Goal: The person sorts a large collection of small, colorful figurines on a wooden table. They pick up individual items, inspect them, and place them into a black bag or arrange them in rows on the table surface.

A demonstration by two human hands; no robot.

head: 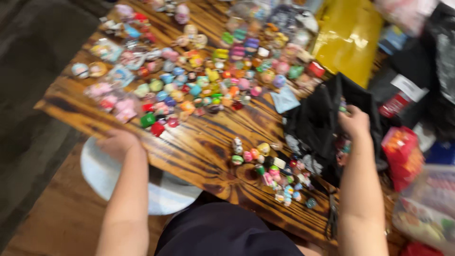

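Observation:
The whole view is blurred by motion. A wooden table (199, 142) carries several small colourful toy figures (189, 80) spread over its far half, and a smaller cluster of figures (272, 170) lies near the front edge. My left hand (118, 142) rests at the table's near-left edge, close to a green block (148, 119) and a red block (158, 128); its fingers are too blurred to read. My right hand (354, 122) is up at the open mouth of a black bag (317, 118) on the table's right side, fingers closed on its rim.
A yellow bag (348, 38) lies at the back right. Red packages (403, 154) and clear plastic packs (426, 208) crowd the right side. A round pale stool (102, 175) stands under the table's left edge, on a wooden floor.

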